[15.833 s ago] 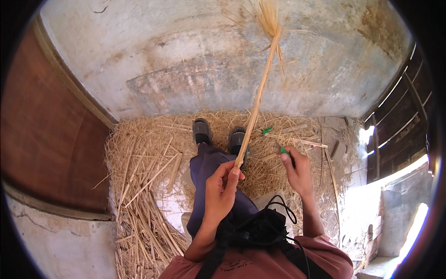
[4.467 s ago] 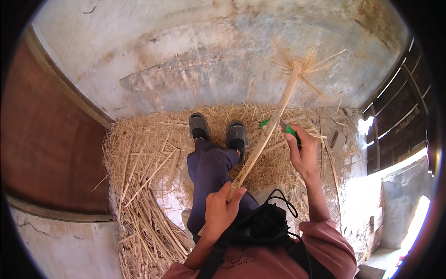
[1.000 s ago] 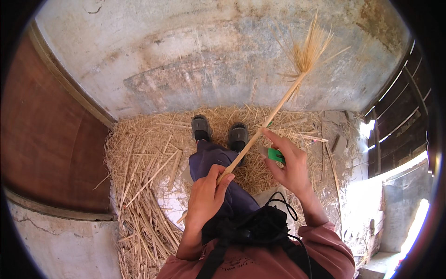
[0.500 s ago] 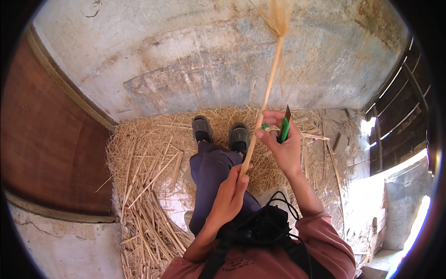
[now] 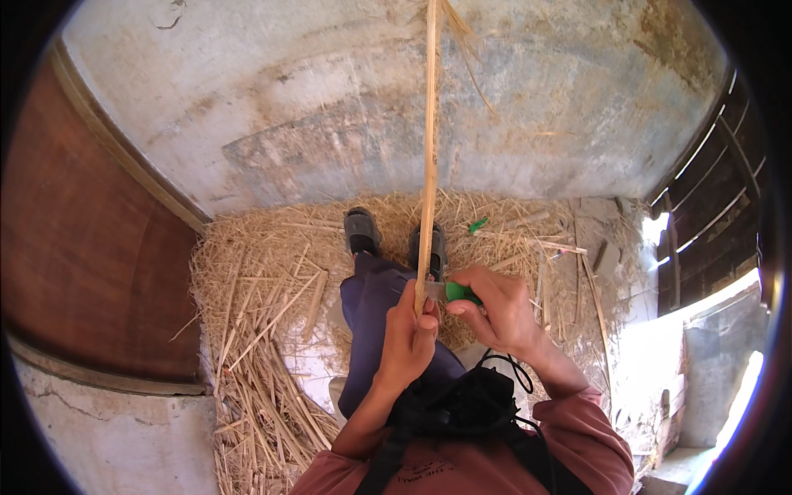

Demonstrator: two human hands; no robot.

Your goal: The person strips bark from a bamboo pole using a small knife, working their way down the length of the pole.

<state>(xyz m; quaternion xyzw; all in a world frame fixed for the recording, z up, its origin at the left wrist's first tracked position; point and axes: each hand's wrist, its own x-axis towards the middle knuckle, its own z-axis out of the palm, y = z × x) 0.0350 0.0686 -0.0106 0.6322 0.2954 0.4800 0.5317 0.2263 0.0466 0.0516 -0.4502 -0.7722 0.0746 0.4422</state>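
Observation:
A long, pale dried stalk (image 5: pixel 429 173) stands nearly upright in front of me, its top running out of view past a few loose tan bristles (image 5: pixel 456 23). My left hand (image 5: pixel 407 342) is closed around its lower end. In my right hand (image 5: pixel 507 307) is a green-handled knife (image 5: pixel 460 292), gripped with curled fingers. The knife's blade lies across the stalk, just above my left fingers; whether it has gone into the stalk I cannot tell.
Straw and fibres (image 5: pixel 280 227) cover the floor around my sandals (image 5: pixel 360 231). A heap of split stalks (image 5: pixel 268 412) lies at my left. A small green object (image 5: pixel 478 224) rests on the straw. Ahead is a stained wall (image 5: pixel 330 115); a brown door panel (image 5: pixel 99 239) stands left.
My right hand has let go of the stalk and come down, bringing the knife blade to its lower end. The stalk has swung left to nearly upright, its bristly top mostly leaving view.

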